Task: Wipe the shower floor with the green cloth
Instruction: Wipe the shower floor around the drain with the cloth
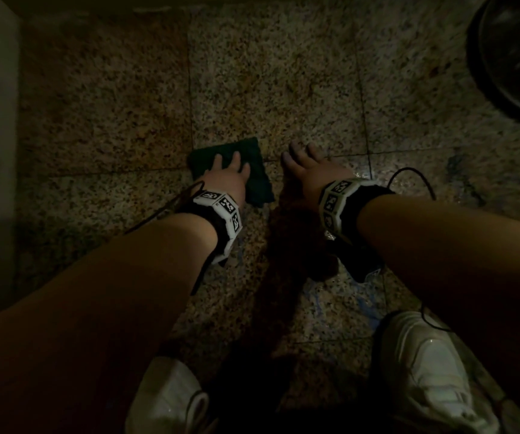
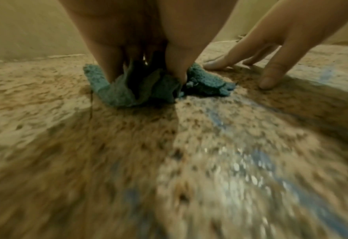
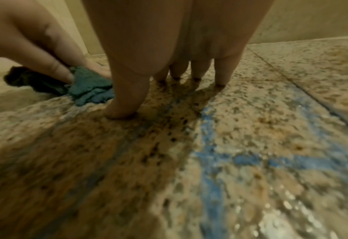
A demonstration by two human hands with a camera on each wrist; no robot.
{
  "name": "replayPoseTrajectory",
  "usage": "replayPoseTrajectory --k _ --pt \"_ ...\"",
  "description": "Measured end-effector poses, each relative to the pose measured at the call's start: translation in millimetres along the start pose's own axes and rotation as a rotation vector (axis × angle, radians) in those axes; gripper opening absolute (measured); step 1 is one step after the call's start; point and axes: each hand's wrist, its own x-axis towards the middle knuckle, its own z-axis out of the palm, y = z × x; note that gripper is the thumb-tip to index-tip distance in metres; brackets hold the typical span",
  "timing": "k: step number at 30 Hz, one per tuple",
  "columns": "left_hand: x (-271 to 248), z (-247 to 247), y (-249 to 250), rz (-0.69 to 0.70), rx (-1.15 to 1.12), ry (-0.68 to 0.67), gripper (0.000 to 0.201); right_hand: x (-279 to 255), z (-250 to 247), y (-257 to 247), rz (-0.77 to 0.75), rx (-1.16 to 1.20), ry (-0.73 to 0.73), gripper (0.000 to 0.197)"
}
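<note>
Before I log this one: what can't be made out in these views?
Dark round object, head view: cut off by the top-right corner, too dim to identify.
Green cloth: its middle hidden under the left hand; whether the grip pinches or only presses is unclear, even from the left wrist.
Shower floor near both wrist cameras: blurred; blue streaks unidentifiable.
White shoes, head view: cut off by the bottom edge.
</note>
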Motion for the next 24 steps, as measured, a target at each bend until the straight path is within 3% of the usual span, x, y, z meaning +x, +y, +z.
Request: replayPoseTrajectory --k 6,11,24 --pt "-9.9 25.0 1.9 0.084 0.024 0.0 0.074 -4.1 5.0 1.9 -0.014 0.023 0.088 0.096" --pt "-17.5 46.3 3.1 0.166 0.075 0.017 0.069 -8.4 18.8 7.0 0.071 0.092 0.156 0.099" --pt "1.5 9.2 36.5 0.042 0.047 0.053 0.07 -6.8 12.9 7.5 0.05 0.139 0.093 0.094"
